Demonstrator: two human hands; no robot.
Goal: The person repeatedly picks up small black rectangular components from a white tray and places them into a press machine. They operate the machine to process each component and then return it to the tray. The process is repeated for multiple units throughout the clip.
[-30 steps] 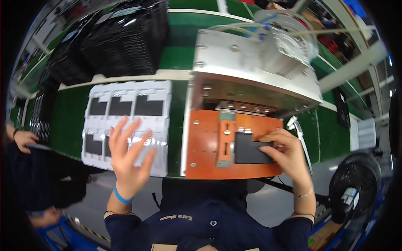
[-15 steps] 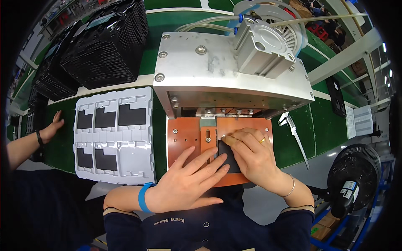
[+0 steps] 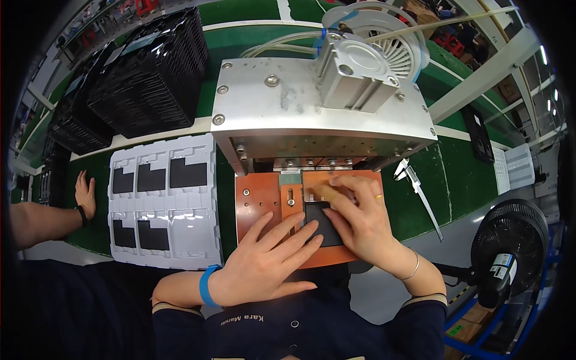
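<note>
A dark flat piece [image 3: 322, 225] lies on the orange fixture plate [image 3: 257, 204] in front of the metal press [image 3: 324, 123]. My left hand [image 3: 267, 264] is open, fingers spread, with its fingertips at the piece's left edge and over the fixture's slotted block [image 3: 291, 201]. Bent over the far right part of the piece is my right hand [image 3: 363, 210]. Its thumb tip touches the piece, while the index finger, blurred, reaches to the plate just beyond its far edge. Thumb and index stand apart, and I see nothing held between them.
A white tray [image 3: 165, 206] with several dark cut-out pieces lies at left. Another person's hand [image 3: 85, 192] rests on the green table beside it. Stacked black trays [image 3: 150, 72] stand behind. Calipers [image 3: 420, 195] lie right of the press; a black fan [image 3: 510, 246] stands further right.
My right index fingertip has moved away from the thumb, toward the far side of the plate. The left hand stays nearly in place. The other person's hand has shifted on the table.
</note>
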